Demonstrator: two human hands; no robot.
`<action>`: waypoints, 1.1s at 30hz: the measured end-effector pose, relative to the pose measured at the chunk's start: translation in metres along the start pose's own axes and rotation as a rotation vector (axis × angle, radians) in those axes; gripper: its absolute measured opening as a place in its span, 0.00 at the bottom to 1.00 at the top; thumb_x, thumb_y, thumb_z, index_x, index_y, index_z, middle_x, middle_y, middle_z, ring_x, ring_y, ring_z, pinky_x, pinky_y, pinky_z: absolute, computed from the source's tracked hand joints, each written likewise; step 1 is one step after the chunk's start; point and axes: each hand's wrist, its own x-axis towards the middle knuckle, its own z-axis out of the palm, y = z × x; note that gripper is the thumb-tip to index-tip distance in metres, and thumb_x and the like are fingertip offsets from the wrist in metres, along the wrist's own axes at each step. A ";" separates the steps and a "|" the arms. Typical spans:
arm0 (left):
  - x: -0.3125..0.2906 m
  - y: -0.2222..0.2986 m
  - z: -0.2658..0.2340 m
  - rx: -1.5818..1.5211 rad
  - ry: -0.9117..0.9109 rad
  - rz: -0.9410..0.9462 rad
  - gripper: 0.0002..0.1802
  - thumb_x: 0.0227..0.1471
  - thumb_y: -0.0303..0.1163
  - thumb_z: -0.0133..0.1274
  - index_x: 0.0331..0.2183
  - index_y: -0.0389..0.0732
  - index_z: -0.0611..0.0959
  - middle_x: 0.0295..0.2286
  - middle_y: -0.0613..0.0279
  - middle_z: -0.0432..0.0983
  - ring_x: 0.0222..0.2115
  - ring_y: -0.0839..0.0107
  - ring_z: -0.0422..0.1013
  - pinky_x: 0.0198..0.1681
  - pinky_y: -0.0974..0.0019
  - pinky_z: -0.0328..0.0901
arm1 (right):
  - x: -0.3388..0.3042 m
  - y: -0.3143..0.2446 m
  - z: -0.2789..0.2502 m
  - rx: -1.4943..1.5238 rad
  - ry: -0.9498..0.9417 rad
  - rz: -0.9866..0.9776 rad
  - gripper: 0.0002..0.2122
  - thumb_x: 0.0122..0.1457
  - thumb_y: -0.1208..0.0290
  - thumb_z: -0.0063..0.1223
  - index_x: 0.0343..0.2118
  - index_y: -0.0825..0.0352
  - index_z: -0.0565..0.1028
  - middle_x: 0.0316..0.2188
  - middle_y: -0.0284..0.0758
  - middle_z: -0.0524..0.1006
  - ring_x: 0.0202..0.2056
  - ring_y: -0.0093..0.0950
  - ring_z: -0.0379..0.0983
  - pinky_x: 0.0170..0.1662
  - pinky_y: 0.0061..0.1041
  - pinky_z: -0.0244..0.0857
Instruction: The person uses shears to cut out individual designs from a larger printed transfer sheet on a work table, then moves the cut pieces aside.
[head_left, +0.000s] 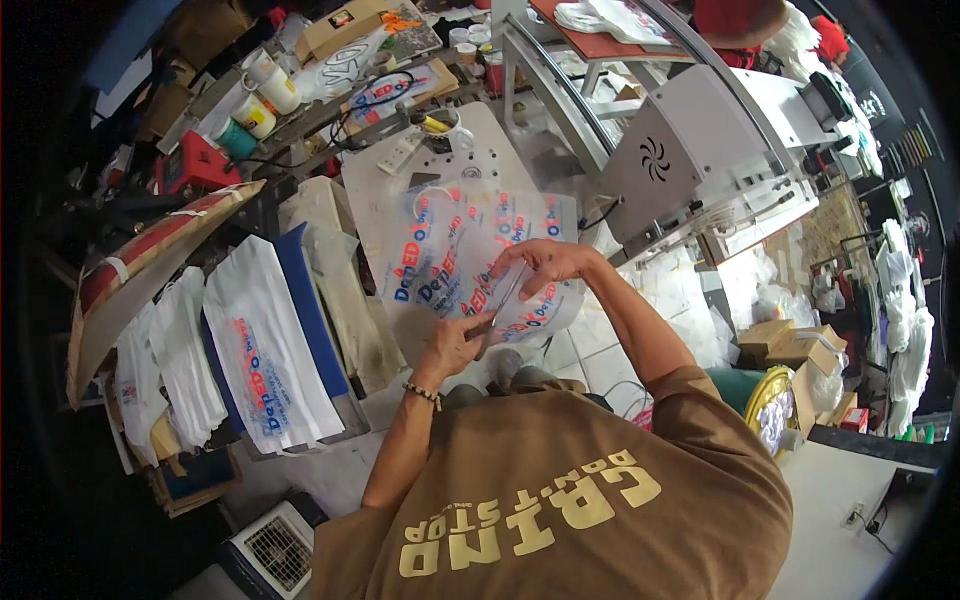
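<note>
Translucent film sheets with red and blue print lie spread over a small pale table in front of me. My left hand is closed at the near edge of the film, round the lower end of a slim dark tool; its exact kind is unclear. My right hand bends over the right side of the film, thumb and fingers pinching it beside the tool's upper end. The fingertips are partly hidden. A beaded bracelet circles my left wrist.
White printed bags lie on a blue board at left, beside a leaning red-and-tan panel. Behind the film stand a mug and a power strip. A large white machine is at right, with cardboard boxes below it.
</note>
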 end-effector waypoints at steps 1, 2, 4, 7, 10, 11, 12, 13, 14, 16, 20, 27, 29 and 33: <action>-0.003 0.003 -0.002 -0.046 -0.014 -0.032 0.22 0.53 0.28 0.60 0.50 0.35 0.79 0.37 0.61 0.82 0.34 0.81 0.74 0.37 0.75 0.70 | 0.000 -0.003 0.001 -0.008 -0.008 -0.009 0.28 0.44 0.82 0.66 0.52 0.69 0.71 0.47 0.32 0.76 0.42 0.20 0.72 0.44 0.20 0.67; -0.003 -0.008 -0.003 -0.101 -0.018 -0.041 0.24 0.52 0.29 0.63 0.50 0.35 0.79 0.35 0.65 0.81 0.33 0.83 0.73 0.35 0.76 0.70 | 0.001 -0.007 0.003 0.064 -0.025 0.030 0.28 0.44 0.82 0.67 0.52 0.69 0.71 0.47 0.32 0.75 0.41 0.19 0.72 0.43 0.19 0.68; -0.005 -0.019 -0.003 -0.059 -0.010 -0.031 0.24 0.51 0.30 0.63 0.50 0.35 0.79 0.33 0.66 0.81 0.31 0.83 0.72 0.33 0.76 0.68 | 0.004 -0.004 0.005 0.183 -0.044 0.068 0.29 0.43 0.83 0.67 0.51 0.68 0.72 0.46 0.31 0.76 0.40 0.17 0.73 0.41 0.19 0.68; -0.007 0.021 -0.004 0.017 0.007 0.015 0.23 0.52 0.30 0.63 0.50 0.34 0.79 0.27 0.71 0.78 0.27 0.85 0.68 0.29 0.78 0.65 | 0.000 0.002 0.006 0.165 -0.019 0.085 0.29 0.41 0.84 0.68 0.51 0.67 0.72 0.44 0.32 0.77 0.40 0.17 0.73 0.41 0.19 0.68; -0.009 0.039 -0.008 -0.035 0.000 0.064 0.24 0.51 0.31 0.63 0.50 0.35 0.79 0.26 0.71 0.78 0.27 0.86 0.68 0.29 0.77 0.65 | 0.004 0.012 0.003 0.227 -0.040 0.088 0.31 0.40 0.84 0.68 0.52 0.67 0.71 0.43 0.32 0.77 0.41 0.18 0.74 0.42 0.20 0.69; -0.009 0.036 -0.010 -0.025 -0.001 0.045 0.24 0.51 0.32 0.64 0.49 0.36 0.80 0.26 0.70 0.78 0.27 0.85 0.68 0.29 0.77 0.65 | 0.006 0.013 0.002 0.275 -0.050 0.075 0.32 0.40 0.84 0.68 0.52 0.68 0.71 0.44 0.32 0.77 0.41 0.19 0.74 0.43 0.21 0.69; -0.008 0.033 -0.012 -0.014 -0.004 0.027 0.24 0.50 0.32 0.64 0.49 0.36 0.80 0.26 0.70 0.78 0.26 0.85 0.68 0.29 0.76 0.65 | 0.006 0.014 0.002 0.274 -0.054 0.075 0.32 0.40 0.84 0.68 0.52 0.68 0.71 0.44 0.32 0.77 0.41 0.19 0.74 0.43 0.21 0.69; -0.005 0.024 -0.011 -0.016 -0.001 0.027 0.24 0.50 0.32 0.64 0.49 0.36 0.80 0.26 0.70 0.78 0.26 0.85 0.68 0.29 0.76 0.65 | 0.006 0.013 0.003 0.306 -0.066 0.086 0.32 0.40 0.84 0.69 0.53 0.68 0.70 0.44 0.32 0.77 0.42 0.20 0.75 0.44 0.21 0.69; -0.004 0.015 -0.010 -0.022 0.013 0.043 0.23 0.51 0.33 0.64 0.48 0.38 0.81 0.25 0.70 0.77 0.26 0.85 0.67 0.28 0.75 0.64 | 0.007 0.013 0.004 0.340 -0.082 0.096 0.33 0.40 0.84 0.69 0.54 0.68 0.70 0.45 0.32 0.77 0.43 0.21 0.75 0.46 0.21 0.68; -0.004 0.012 -0.008 -0.030 0.026 0.060 0.21 0.51 0.34 0.63 0.48 0.39 0.81 0.24 0.71 0.77 0.25 0.85 0.67 0.27 0.75 0.63 | 0.007 0.015 0.005 0.353 -0.078 0.079 0.34 0.39 0.83 0.69 0.54 0.68 0.70 0.47 0.33 0.76 0.45 0.22 0.73 0.47 0.22 0.67; -0.001 0.031 -0.007 -0.026 0.012 0.058 0.20 0.51 0.32 0.63 0.46 0.38 0.82 0.23 0.71 0.76 0.23 0.84 0.67 0.26 0.74 0.64 | 0.007 0.020 0.009 0.289 -0.114 0.072 0.32 0.39 0.80 0.70 0.53 0.66 0.72 0.53 0.33 0.71 0.53 0.24 0.67 0.55 0.24 0.62; -0.003 0.016 -0.017 -0.041 -0.043 0.142 0.18 0.47 0.28 0.65 0.42 0.37 0.84 0.21 0.71 0.76 0.22 0.84 0.67 0.25 0.75 0.64 | 0.006 0.020 -0.004 -0.181 -0.086 0.128 0.35 0.36 0.79 0.68 0.54 0.61 0.73 0.53 0.33 0.71 0.54 0.30 0.66 0.57 0.28 0.59; -0.007 0.006 -0.021 -0.129 0.008 0.116 0.17 0.46 0.28 0.67 0.40 0.37 0.84 0.21 0.71 0.76 0.22 0.85 0.67 0.25 0.75 0.64 | 0.000 0.016 -0.010 -0.394 -0.050 0.107 0.35 0.36 0.78 0.67 0.55 0.61 0.72 0.54 0.35 0.72 0.53 0.32 0.69 0.57 0.31 0.61; -0.004 -0.031 -0.030 -0.020 0.306 -0.026 0.19 0.41 0.31 0.71 0.36 0.37 0.82 0.20 0.72 0.75 0.22 0.85 0.67 0.26 0.75 0.64 | 0.000 0.017 -0.010 -0.731 0.027 0.217 0.37 0.36 0.78 0.65 0.57 0.61 0.70 0.51 0.43 0.74 0.52 0.42 0.70 0.56 0.34 0.64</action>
